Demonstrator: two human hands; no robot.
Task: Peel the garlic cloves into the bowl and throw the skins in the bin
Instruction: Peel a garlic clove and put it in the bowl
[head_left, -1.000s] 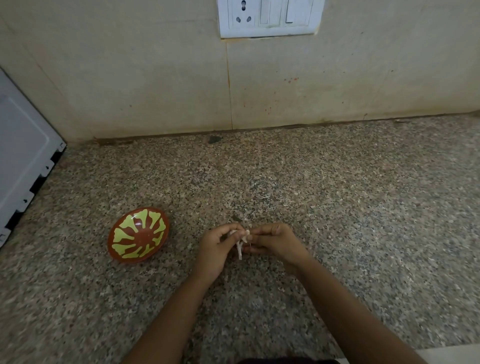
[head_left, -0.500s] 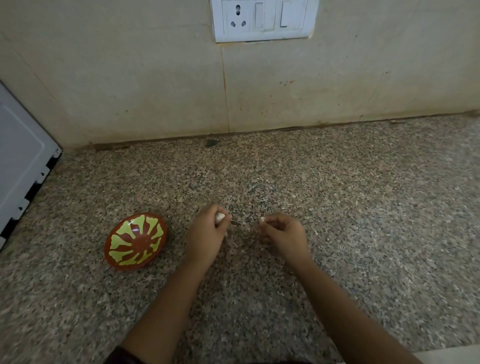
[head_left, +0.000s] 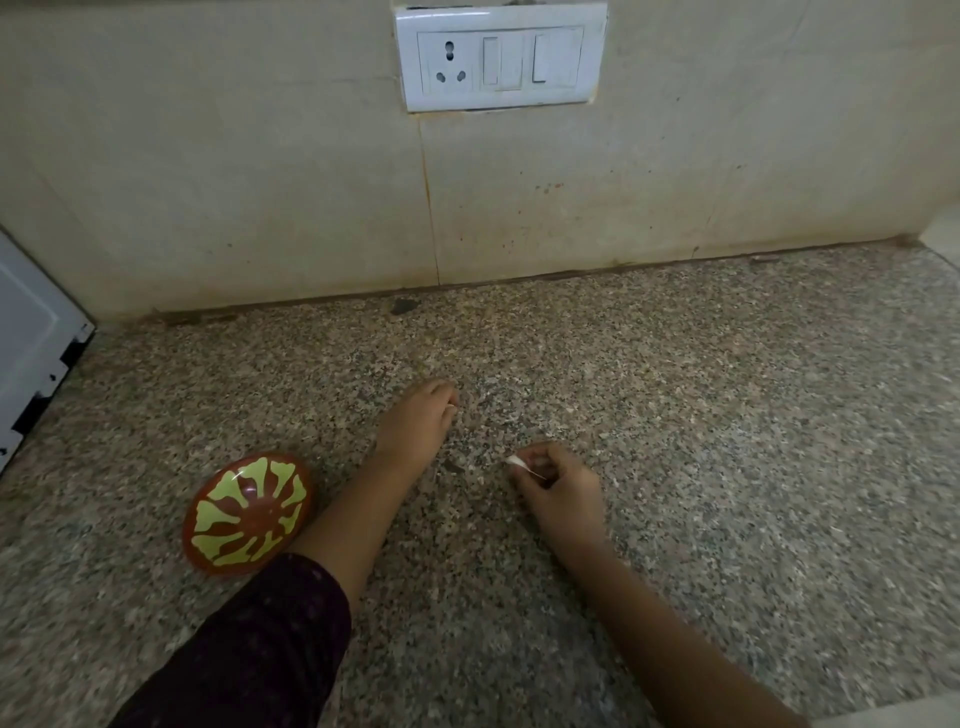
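The left hand (head_left: 415, 422) is stretched forward on a nearly straight arm, back of the hand up and fingers curled under at the tips, so whether it holds anything cannot be told; a dark patterned sleeve (head_left: 260, 649) covers the arm to mid-forearm. The right hand (head_left: 560, 486) sits nearer on a bare forearm, its thumb and curled fingers pinching a white scrap of garlic (head_left: 515, 461).

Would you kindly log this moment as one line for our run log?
left hand: curled, contents hidden | right hand: pinches skin | bowl: looks empty, beside left forearm
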